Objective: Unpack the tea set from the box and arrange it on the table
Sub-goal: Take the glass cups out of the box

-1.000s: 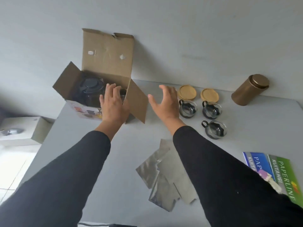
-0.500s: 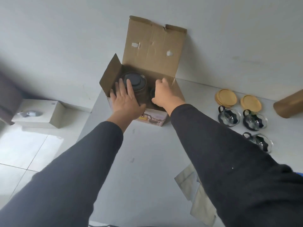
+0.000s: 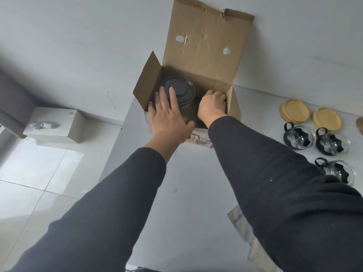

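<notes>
An open cardboard box (image 3: 208,55) stands at the table's far left corner, flaps up. Inside it sits a dark teapot (image 3: 181,91) with a round black lid. My left hand (image 3: 169,118) lies over the teapot's near side, fingers spread on the lid and body. My right hand (image 3: 213,107) reaches into the box to the right of the teapot, fingers curled out of sight inside. Three glass cups with black holders (image 3: 298,137) (image 3: 332,143) (image 3: 339,172) and two stacks of wooden coasters (image 3: 294,110) (image 3: 327,118) rest on the table at right.
The grey table (image 3: 196,183) ends just left of the box, with tiled floor and a white box (image 3: 57,124) below. Silver wrapping sheets (image 3: 245,232) lie near my right sleeve. A brown canister's edge (image 3: 359,123) shows at the far right.
The view has swung left and closer to the box. Both hands have moved forward into the box: the left onto the teapot, the right down beside it.
</notes>
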The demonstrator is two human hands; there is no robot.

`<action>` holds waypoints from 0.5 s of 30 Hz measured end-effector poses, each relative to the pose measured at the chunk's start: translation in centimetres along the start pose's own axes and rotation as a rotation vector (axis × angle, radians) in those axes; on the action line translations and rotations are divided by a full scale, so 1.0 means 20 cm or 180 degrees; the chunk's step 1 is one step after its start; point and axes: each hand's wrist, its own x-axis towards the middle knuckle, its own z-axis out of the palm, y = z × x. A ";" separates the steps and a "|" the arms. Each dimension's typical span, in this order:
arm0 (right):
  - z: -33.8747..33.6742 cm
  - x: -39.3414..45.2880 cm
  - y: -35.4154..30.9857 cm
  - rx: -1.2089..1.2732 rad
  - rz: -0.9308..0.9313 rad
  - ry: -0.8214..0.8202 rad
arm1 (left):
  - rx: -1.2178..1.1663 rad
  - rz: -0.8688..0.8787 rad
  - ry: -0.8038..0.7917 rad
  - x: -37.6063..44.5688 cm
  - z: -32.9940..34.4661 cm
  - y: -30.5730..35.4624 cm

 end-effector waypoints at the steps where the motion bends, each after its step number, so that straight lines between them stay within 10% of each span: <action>1: 0.01 0.00 0.00 -0.0020 -0.0010 0.0034 | 0.0003 -0.0005 -0.0008 0.00 0.00 0.00; 15: -0.29 -0.18 0.09 0.0419 -0.0467 0.0659 | -0.0245 -0.0012 0.0009 0.00 0.00 -0.01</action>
